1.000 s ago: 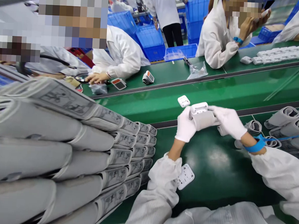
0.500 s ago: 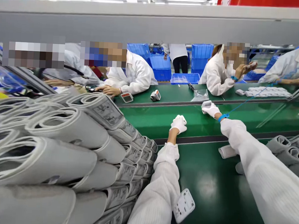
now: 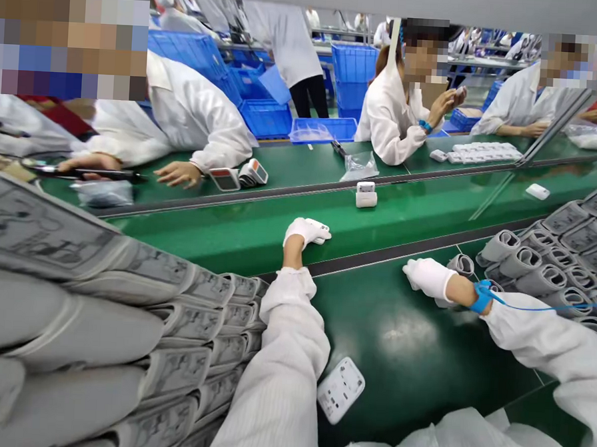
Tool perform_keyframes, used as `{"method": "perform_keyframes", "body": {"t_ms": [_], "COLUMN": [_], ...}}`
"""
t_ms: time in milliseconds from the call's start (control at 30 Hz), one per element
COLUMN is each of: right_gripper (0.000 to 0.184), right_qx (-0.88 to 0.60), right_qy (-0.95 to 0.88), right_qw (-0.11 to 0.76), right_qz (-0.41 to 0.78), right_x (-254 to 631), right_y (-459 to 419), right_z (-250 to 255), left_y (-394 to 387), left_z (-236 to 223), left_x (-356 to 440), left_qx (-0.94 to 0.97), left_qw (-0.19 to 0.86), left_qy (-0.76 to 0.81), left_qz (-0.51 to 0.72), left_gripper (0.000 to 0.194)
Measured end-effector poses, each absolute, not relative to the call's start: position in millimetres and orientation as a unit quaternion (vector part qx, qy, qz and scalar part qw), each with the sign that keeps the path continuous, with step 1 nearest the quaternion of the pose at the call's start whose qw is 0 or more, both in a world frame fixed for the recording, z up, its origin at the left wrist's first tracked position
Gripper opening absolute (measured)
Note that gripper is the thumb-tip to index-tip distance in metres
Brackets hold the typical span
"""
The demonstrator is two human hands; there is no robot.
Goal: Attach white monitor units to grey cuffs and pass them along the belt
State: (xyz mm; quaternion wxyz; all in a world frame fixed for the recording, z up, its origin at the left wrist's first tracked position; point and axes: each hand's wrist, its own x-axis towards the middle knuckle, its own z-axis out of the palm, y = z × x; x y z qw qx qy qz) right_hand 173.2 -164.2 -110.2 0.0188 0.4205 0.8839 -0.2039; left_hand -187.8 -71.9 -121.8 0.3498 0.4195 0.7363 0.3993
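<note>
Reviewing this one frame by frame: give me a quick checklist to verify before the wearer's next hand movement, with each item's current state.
1. Left white-gloved hand at the white, rounded plastic unit on the shiny green belt: ok.
2. Left hand's grip secure: cannot tell; the glove hides most of it.
3. Right white-gloved hand free of the rolled grey fabric cuffs: cannot tell; it overlaps one in view.
4. Blue wrist strap on the right wrist: ok.
5. White rounded-square plate clear of the white left sleeve: cannot tell; their edges meet in view.
</note>
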Motion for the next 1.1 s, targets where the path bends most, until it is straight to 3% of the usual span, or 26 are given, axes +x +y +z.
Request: {"method": "perform_keyframes", "body": {"t_ms": [67,133,233,300,367,467,533,667,767,933,1100], "right_gripper": [0.029,0.040,0.065,0.069,0.065,0.056,0.062,0.076,0.083,0.091,0.096], "right_qx": [0.415,0.417,0.424,0.405,0.375,0.349,0.322,0.270,0.305,0.258,0.239], "right_qy": [0.882,0.870,0.802,0.711,0.640,0.669,0.729,0.786,0.706,0.585,0.637], "right_qw": [-0.043,-0.119,-0.286,-0.401,-0.460,-0.453,-0.432,-0.450,-0.498,-0.484,-0.541], "right_qz": [-0.220,-0.233,-0.309,-0.413,-0.487,-0.474,-0.422,-0.327,-0.401,-0.597,-0.494], "right_x": [165.0,152.1,130.0,118.0,111.4,110.7,112.2,112.8,119.7,140.4,140.1], "right_y": [-170.9,-171.6,-171.6,-170.8,-167.9,-161.6,-158.5,-156.7,-157.7,-163.8,-172.2], "right_z": [-109.8,-103.7,-96.5,-96.5,-98.0,-97.3,-95.2,-91.7,-88.2,-77.5,-67.8], "left_y": [-87.4,-104.1,-135.3,-159.5,-182.2,-204.6,-210.2,-211.3,-214.6,-223.0,-228.3], "left_z": [-120.3,-119.1,-116.1,-111.0,-102.7,-88.6,-82.0,-75.4,-66.8,-52.2,-55.0], "left_x": [-177.0,-159.7,-121.0,-91.8,-67.3,-48.7,-47.6,-54.1,-57.1,-53.5,-41.2], "left_qx": [0.399,0.378,0.354,0.357,0.376,0.398,0.387,0.367,0.384,0.385,0.369], "left_qw": [0.371,0.386,0.411,0.444,0.492,0.603,0.644,0.592,0.614,0.646,0.629], "left_qy": [0.710,0.676,0.602,0.544,0.492,0.411,0.406,0.483,0.433,0.335,0.335], "left_qz": [0.446,0.501,0.586,0.615,0.612,0.556,0.520,0.530,0.537,0.568,0.596], "left_gripper": [0.030,0.029,0.045,0.054,0.064,0.068,0.064,0.065,0.067,0.070,0.082]}}
